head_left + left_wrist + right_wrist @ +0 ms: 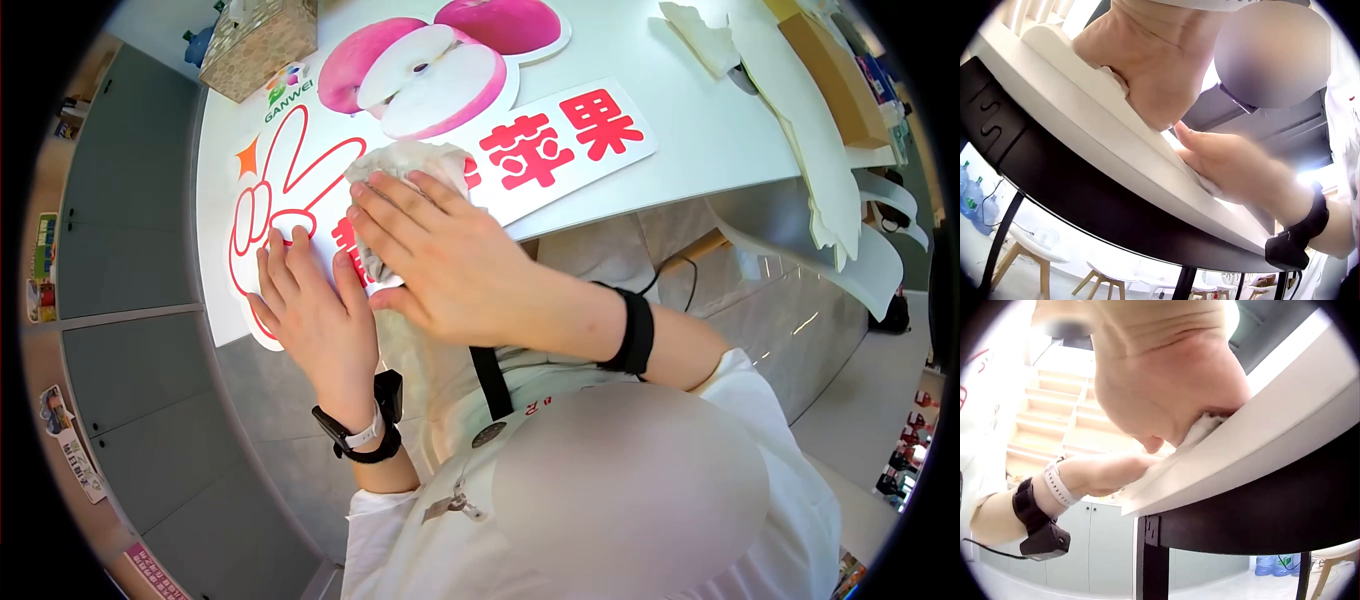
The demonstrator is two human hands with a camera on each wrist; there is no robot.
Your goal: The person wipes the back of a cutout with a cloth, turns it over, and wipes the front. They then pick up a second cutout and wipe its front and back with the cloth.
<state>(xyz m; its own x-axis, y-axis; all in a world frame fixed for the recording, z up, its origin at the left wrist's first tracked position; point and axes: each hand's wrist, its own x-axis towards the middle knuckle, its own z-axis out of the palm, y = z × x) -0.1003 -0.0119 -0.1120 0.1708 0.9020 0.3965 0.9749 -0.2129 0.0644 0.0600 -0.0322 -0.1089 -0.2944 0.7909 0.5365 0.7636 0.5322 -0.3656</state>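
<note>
A white sign [555,190] with a pink apple picture, red characters and a red-outlined hand drawing lies on the white table [690,160]. On its middle, the right hand [450,250] presses a crumpled pale cloth [425,160] flat under extended fingers. Beside it, the left hand [320,310] rests on the sign's lower left, fingers spread and fairly straight, holding nothing. In the right wrist view a bit of the cloth [1200,430] shows beneath the right hand [1166,394]. The palms are hidden in the head view.
A patterned tissue box [258,50] stands at the table's far left corner. Torn pale sheets [790,110] and a cardboard box [835,80] lie on the right side. Grey cabinets [130,200] are to the left; white chairs [1104,272] stand beyond the table.
</note>
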